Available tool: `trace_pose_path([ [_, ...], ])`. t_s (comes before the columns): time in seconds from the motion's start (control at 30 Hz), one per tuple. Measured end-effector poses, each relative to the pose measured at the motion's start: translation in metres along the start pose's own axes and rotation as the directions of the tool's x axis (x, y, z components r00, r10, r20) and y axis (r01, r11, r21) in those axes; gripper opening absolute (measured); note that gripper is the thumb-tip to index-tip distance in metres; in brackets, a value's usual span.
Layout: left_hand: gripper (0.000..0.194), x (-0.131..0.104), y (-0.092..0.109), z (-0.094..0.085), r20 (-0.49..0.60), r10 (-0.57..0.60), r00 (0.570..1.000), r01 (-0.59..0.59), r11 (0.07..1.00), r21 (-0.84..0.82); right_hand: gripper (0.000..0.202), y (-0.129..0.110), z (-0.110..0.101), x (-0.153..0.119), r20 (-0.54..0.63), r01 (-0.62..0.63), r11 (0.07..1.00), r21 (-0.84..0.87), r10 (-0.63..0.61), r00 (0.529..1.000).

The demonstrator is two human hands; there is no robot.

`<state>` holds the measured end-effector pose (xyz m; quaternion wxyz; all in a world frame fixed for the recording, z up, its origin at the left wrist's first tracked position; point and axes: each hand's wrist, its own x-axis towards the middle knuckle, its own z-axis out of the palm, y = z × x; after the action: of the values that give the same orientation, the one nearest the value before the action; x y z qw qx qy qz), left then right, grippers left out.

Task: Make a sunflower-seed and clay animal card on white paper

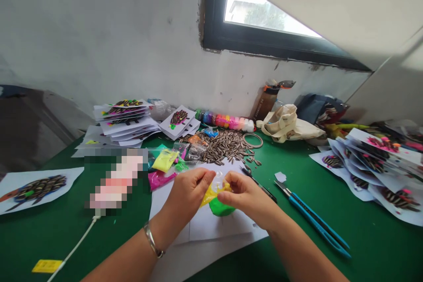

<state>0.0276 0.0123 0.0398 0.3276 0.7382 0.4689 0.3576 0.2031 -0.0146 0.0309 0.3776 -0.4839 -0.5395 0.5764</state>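
Between my hands is a small clear plastic bag with something yellow inside. My left hand pinches one side of it, and a silver bracelet circles that wrist. On the other side, my right hand grips the bag near its top with thumb and fingers. Just beneath the bag, a green rounded patch sits on white paper; the bag and my right hand hide part of it.
Sunflower seeds lie heaped behind the paper, beside bags of coloured clay. A blue-handled tool rests at right. Paper stacks with seed pictures stand left and right. A cable crosses the left.
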Motion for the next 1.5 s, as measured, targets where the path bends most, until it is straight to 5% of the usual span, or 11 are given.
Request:
trace_pose_path([
  [0.3,0.041,0.000,-0.001,-0.003,-0.032,-0.039,0.999,0.037,0.997,-0.066,0.040,0.004,-0.006,0.006,-0.003,-0.095,0.922,0.376,0.103,0.995],
  [0.63,0.038,0.004,-0.004,-0.001,0.163,-0.139,0.977,0.181,0.944,-0.276,0.036,0.006,-0.007,0.006,-0.006,-0.059,0.922,0.383,0.066,0.998],
  [0.87,0.032,0.003,-0.008,-0.001,0.330,-0.250,0.910,0.393,0.772,-0.500,0.034,0.005,-0.011,0.002,0.129,-0.036,0.965,0.260,0.002,0.992],
  [1.1,0.053,-0.001,-0.005,-0.002,0.548,-0.119,0.828,0.515,0.548,-0.659,0.019,0.006,-0.004,0.006,0.067,0.079,0.946,0.313,-0.105,0.992],
  [1.23,0.053,-0.002,-0.003,-0.002,0.597,-0.045,0.801,0.533,0.508,-0.677,0.020,0.007,0.000,0.004,0.115,0.033,0.932,0.362,-0.080,0.990],
  [1.5,0.047,-0.001,-0.002,-0.007,0.621,-0.088,0.779,0.571,0.510,-0.644,0.022,0.002,-0.005,0.001,0.204,-0.017,0.936,0.351,-0.058,0.977],
])
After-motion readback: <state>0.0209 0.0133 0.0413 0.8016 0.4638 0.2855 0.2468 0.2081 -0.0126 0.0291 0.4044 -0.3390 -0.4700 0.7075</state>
